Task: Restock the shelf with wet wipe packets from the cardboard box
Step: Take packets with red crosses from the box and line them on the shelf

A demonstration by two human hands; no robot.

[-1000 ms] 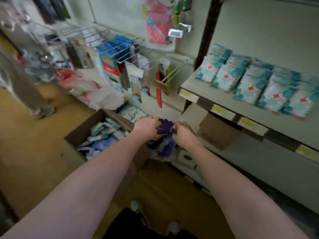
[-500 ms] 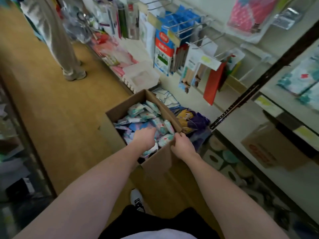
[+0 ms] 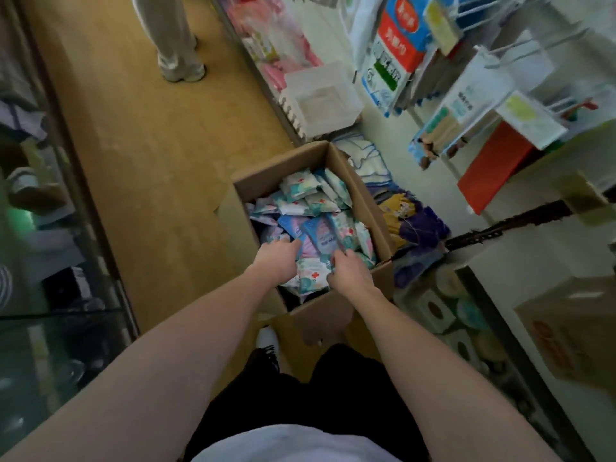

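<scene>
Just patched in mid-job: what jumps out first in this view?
The open cardboard box on the floor mid-frame, heaped with wet wipe packets. Both hands are inside it: left hand and right hand flank a red-cross packet. Another person's legs stand up the aisle, top left.

The cardboard box (image 3: 370,208) is plain brown corrugated paper, matt and a little rough, with a torn-looking edge on the near flap. The wet wipe packets (image 3: 313,195) inside are thin plastic film — smooth, with a soft shine on their printed faces. The floor (image 3: 140,135) looks like smooth yellow-brown vinyl or laminate with a low sheen. The translucent bin (image 3: 321,101) beside the shelf is frosted plastic. The hanging hooks (image 3: 520,51) are thin bare metal wire — bright and glossy. At the left, the glass panel (image 3: 50,345) is glossy and reflects.
</scene>
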